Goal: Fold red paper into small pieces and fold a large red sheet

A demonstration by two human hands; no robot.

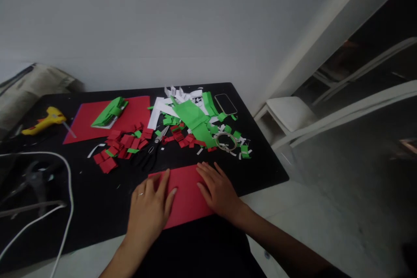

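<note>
A sheet of red paper [184, 197] lies flat at the front edge of the black table. On its left side rests my left hand [150, 204], a ring on one finger, with the index finger and thumb spread apart on the paper. My right hand [217, 189] lies across the sheet's right side, its fingers stretched out. Just beyond the paper are black-handled scissors [150, 150], blades partly covered among cut red paper pieces [125, 142]. Green paper strips [190, 115] and white paper scraps [163, 106] are heaped farther back.
A yellow glue gun [47, 121] lies at the left, near a larger red sheet [135, 110] bearing a folded green paper bundle [110, 112]. A white cable [69, 182] loops over the left side. A phone [226, 104] and a round ring [226, 141] sit at right.
</note>
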